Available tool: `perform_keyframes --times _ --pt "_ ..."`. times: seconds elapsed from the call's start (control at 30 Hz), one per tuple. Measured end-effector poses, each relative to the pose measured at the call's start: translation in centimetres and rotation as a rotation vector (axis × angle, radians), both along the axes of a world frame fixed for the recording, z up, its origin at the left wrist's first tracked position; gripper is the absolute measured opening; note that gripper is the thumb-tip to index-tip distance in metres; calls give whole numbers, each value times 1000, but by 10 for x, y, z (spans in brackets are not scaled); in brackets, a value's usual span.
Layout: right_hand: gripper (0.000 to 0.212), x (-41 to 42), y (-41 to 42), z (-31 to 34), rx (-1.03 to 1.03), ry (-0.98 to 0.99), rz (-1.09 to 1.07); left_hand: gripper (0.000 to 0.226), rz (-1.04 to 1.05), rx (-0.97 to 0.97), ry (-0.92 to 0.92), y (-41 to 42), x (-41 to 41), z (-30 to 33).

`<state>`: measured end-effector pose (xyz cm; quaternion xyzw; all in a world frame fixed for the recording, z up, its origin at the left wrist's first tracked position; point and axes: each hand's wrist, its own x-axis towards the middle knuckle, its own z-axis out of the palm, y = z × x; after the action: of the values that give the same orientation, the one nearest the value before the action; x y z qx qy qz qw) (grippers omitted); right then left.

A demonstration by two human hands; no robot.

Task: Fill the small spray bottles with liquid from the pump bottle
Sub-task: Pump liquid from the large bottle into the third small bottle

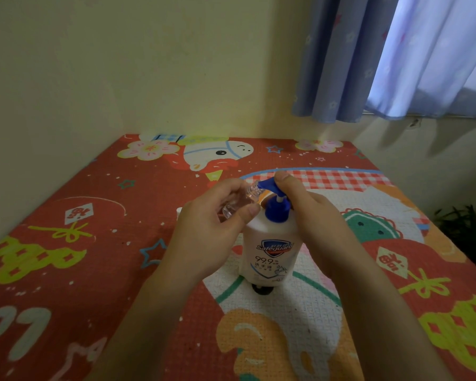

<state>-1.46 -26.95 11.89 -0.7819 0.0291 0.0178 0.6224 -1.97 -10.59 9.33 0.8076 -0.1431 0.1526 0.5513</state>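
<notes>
Nearest you, just in front of the pump bottle's base, lies a small dark round thing; you cannot tell whether it is a cap. The pump bottle stands upright on the printed mat, white, with a blue pump head. It looks fairly full and heavy enough to stay put, with smooth, probably slippery sides, so steady it at the shoulder while you press from the top.

Your right hand is curled around the pump, thumb on the head. Your left hand is closed around one small clear spray bottle, tilted, its open neck touching the nozzle tip. That bottle is light, rigid and slick, likely slicker if soap spills, so keep your fingers around its body and not the threaded neck.

Count: one pump bottle and one small spray bottle plainly in view. A pale object shows just behind your left hand; whether it is another bottle, you cannot tell.
</notes>
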Motion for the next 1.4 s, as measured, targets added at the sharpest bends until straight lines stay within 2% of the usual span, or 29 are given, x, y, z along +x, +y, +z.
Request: perform_keyframes --times 0.43,0.7,0.83,1.13,1.4 --pt "45 0 -3 1 -3 -17 34 27 -32 -6 38 1 1 -3" --pt "40 1 -5 -1 -9 -65 58 17 -15 -10 65 2 4 -6" --pt "35 2 -6 -2 -3 -82 67 19 -13 -6 81 3 4 -7" --pt "35 2 -5 -2 -6 -76 58 18 -6 -2 76 4 5 -8" --pt "47 1 -2 -3 -14 -46 29 19 -12 -59 26 -1 1 -3"
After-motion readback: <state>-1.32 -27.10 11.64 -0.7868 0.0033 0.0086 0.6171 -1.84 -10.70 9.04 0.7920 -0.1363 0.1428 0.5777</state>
